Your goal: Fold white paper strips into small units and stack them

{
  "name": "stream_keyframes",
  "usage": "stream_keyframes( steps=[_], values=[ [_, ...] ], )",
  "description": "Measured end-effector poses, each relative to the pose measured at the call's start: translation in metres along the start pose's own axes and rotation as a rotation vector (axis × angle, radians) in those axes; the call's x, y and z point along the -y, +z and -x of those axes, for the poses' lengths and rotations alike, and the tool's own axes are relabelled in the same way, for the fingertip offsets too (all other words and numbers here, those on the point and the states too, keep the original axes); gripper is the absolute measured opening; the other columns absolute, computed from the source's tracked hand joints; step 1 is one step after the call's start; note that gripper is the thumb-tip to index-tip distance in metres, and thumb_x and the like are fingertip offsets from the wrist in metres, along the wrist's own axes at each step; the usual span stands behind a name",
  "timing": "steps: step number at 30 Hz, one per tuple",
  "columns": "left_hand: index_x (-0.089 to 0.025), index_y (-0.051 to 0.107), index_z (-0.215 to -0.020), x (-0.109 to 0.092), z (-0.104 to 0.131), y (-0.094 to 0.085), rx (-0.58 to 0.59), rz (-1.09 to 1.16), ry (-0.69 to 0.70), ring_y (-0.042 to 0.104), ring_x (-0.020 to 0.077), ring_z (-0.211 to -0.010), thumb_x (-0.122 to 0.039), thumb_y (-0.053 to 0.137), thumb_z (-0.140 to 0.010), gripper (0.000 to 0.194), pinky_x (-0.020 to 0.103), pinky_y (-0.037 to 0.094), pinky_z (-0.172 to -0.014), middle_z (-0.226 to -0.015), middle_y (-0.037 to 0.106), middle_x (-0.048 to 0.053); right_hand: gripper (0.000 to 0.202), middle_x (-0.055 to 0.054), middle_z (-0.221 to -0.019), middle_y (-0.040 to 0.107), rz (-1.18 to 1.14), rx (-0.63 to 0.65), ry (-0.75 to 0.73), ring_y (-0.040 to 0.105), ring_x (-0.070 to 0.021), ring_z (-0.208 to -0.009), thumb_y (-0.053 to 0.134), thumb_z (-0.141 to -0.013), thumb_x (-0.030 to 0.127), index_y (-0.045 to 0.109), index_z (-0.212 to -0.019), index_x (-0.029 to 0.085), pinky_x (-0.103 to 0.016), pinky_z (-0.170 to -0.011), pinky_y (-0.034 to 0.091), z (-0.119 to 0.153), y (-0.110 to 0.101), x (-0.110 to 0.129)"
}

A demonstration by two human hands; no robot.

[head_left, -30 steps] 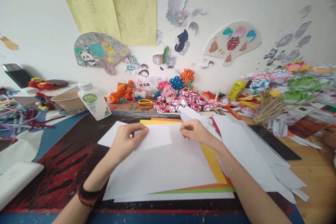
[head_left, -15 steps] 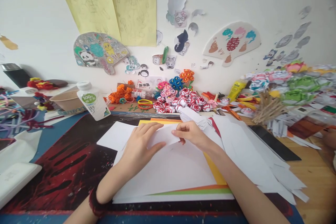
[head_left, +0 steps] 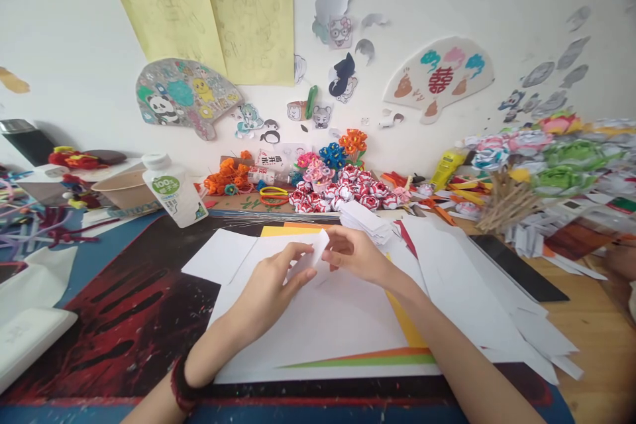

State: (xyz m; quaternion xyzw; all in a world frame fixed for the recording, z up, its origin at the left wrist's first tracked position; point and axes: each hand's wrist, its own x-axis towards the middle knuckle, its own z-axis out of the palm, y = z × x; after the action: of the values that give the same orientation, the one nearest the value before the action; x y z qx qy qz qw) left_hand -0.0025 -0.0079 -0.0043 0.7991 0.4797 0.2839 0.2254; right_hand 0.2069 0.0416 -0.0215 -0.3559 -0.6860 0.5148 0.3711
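Note:
A small piece of white paper [head_left: 318,248] is held up between my two hands, bent or folded, over a stack of large sheets [head_left: 338,324]. My left hand [head_left: 278,281] grips its left side with thumb and fingers. At the paper's right edge, my right hand [head_left: 355,253] pinches it. Yellow, orange and green sheets show at the edges of the stack. Another white sheet [head_left: 218,256] lies at the stack's upper left. Behind my right hand is a pile of small white paper pieces [head_left: 365,222].
White strips and sheets [head_left: 462,278] lie to the right, beside a black flat object [head_left: 519,268]. Paper flowers [head_left: 348,191] line the wall. A white bottle [head_left: 173,192] and paper bowl [head_left: 124,191] stand at the left. Part of a person's hand [head_left: 623,265] shows at the far right.
The small paper has gone from lying nearly flat between my hands to standing bent and narrower. My left fingers have curled in closer to my right hand.

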Motion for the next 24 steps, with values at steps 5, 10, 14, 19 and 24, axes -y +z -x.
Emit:
stream_keyframes(
  steps=[5, 10, 14, 19, 24],
  values=[
    [-0.025, 0.059, -0.102, -0.003, -0.001, 0.002, -0.018, 0.065, 0.034, 0.065, 0.0191, -0.095, -0.031, 0.043, -0.094, 0.019, 0.03, 0.047, -0.084, -0.107, 0.07, 0.003, 0.051, -0.006, -0.089, 0.066, 0.064, 0.039, 0.003, 0.066, -0.0165, -0.069, 0.069, -0.076, 0.048, 0.057, -0.116, 0.019, -0.028, -0.063, 0.054, 0.002, 0.006, 0.003],
    [-0.022, 0.06, -0.092, -0.001, -0.001, 0.005, -0.036, 0.025, 0.01, 0.065, 0.0175, -0.077, -0.037, 0.046, -0.092, 0.021, 0.027, 0.046, -0.072, -0.089, 0.071, 0.001, 0.043, -0.007, -0.092, 0.068, 0.133, 0.047, -0.029, 0.066, -0.0184, -0.076, 0.068, -0.077, 0.049, 0.065, -0.106, 0.018, -0.029, -0.068, 0.053, 0.003, 0.012, 0.006],
    [-0.022, 0.06, -0.095, -0.006, -0.001, 0.002, -0.013, 0.092, 0.049, 0.063, 0.0162, -0.082, -0.037, 0.041, -0.095, 0.024, 0.025, 0.045, -0.077, -0.09, 0.069, 0.0, 0.043, -0.007, -0.091, 0.069, 0.141, -0.006, -0.057, 0.066, -0.0191, -0.076, 0.067, -0.077, 0.048, 0.065, -0.108, 0.017, -0.03, -0.069, 0.053, 0.003, 0.014, 0.009],
    [-0.02, 0.063, -0.092, -0.007, 0.0, 0.003, -0.077, 0.134, 0.019, 0.06, 0.0147, -0.073, -0.034, 0.041, -0.094, 0.025, 0.023, 0.044, -0.07, -0.083, 0.068, 0.0, 0.039, -0.009, -0.103, 0.067, 0.223, -0.076, -0.068, 0.063, -0.0226, -0.093, 0.065, -0.079, 0.047, 0.067, -0.106, 0.02, -0.031, -0.073, 0.053, 0.003, 0.015, 0.009],
    [-0.02, 0.067, -0.086, -0.002, -0.001, 0.002, -0.165, 0.168, -0.048, 0.062, 0.0164, -0.076, -0.034, 0.049, -0.09, 0.024, 0.025, 0.045, -0.074, -0.085, 0.071, 0.001, 0.043, -0.007, -0.097, 0.065, 0.206, -0.111, -0.069, 0.064, -0.0159, -0.071, 0.067, -0.077, 0.047, 0.062, -0.111, 0.021, -0.03, -0.068, 0.054, 0.003, 0.016, 0.006]
  ],
)
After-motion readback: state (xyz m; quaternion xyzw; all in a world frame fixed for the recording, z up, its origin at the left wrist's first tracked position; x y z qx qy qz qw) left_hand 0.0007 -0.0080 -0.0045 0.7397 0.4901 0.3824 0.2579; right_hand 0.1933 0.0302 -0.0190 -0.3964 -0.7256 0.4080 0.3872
